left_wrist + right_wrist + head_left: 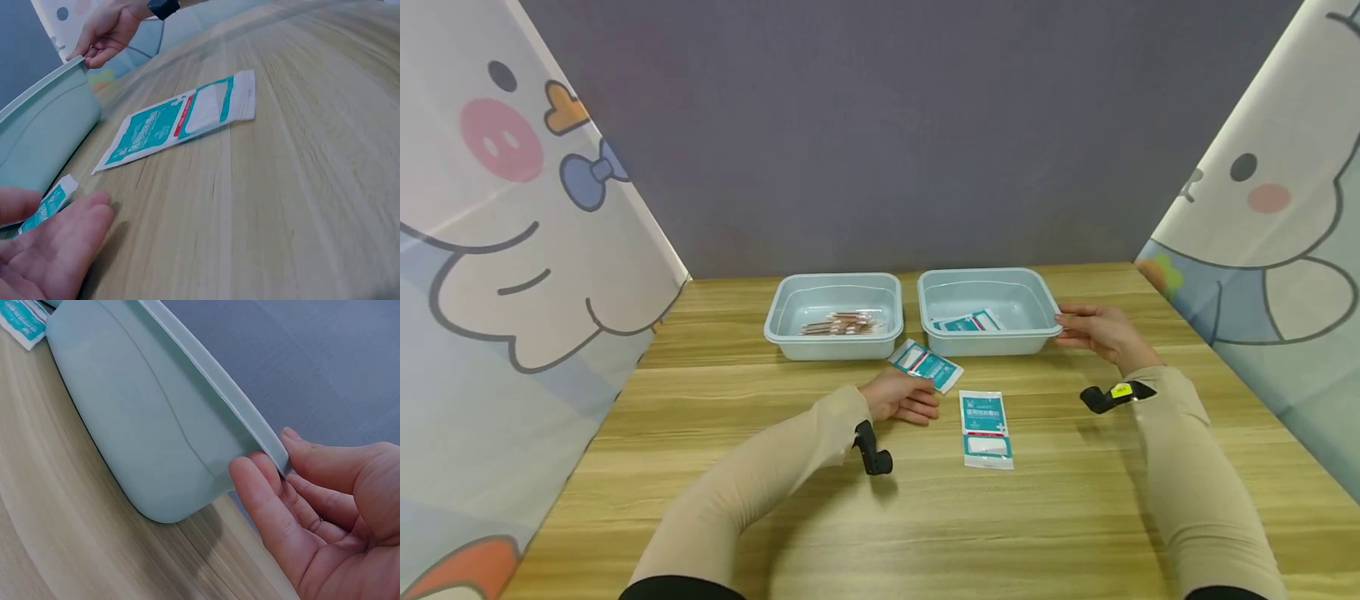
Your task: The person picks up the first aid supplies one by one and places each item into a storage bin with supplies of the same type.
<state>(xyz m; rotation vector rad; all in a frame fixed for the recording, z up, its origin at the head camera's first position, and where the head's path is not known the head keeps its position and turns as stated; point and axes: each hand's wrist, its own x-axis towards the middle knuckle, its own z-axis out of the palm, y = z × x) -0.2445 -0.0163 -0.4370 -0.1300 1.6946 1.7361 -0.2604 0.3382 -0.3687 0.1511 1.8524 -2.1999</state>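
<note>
My right hand (1097, 333) pinches the rim of a pale blue plastic bin (992, 344) at its right front corner, the thumb on the rim and fingers beneath, as the right wrist view shows. In that bin lie a few teal-and-white packets (972, 322). My left hand (901, 396) is low over the table with fingers extended and thumb apart from them. Just beyond it a teal-and-white dressing packet (928, 364) lies slanted before the bins; whether the thumb touches it I cannot tell. A second packet (986, 425) lies flat to the right of this hand.
Left of the gripped bin stands a matching bin (835, 350) with a bundle of brown-tipped swab sticks (842, 323) in it. A grey panel (910, 142) rises behind the wooden table (925, 533). Printed cartoon sheets (512, 250) flank both sides.
</note>
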